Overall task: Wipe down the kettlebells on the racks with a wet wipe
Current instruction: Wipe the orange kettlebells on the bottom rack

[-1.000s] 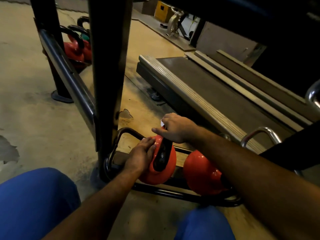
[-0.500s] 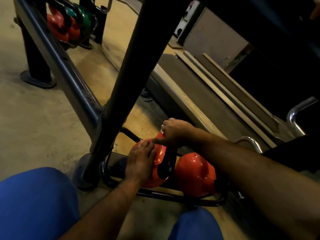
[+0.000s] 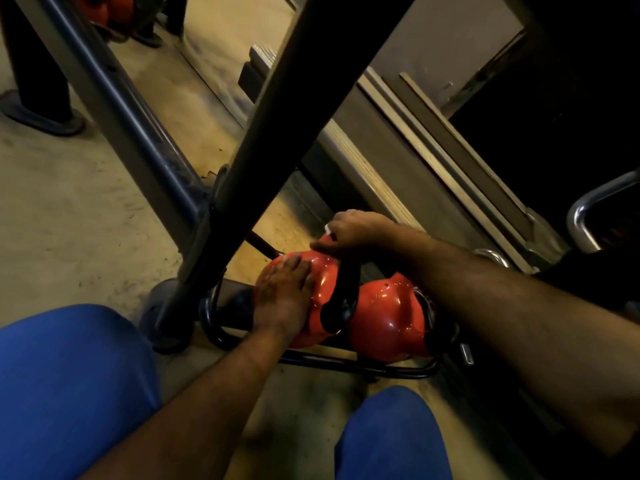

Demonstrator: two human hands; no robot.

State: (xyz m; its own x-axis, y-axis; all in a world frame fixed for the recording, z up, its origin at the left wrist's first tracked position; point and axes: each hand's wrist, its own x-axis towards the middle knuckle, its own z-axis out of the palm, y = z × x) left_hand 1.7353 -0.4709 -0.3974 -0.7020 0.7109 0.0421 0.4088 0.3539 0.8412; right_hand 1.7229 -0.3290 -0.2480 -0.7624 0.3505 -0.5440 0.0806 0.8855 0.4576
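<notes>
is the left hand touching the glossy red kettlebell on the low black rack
Touching: the head view shows the left hand lying flat on the glossy red kettlebell, no gap.

Two glossy red kettlebells on low black floor rack (image 3: 346, 367), side by side, touching. Left kettlebell (image 3: 323, 280) tipped, black handle (image 3: 341, 296) facing right kettlebell (image 3: 384, 315). Scrap of white wipe (image 3: 327, 230) above left one.
</notes>
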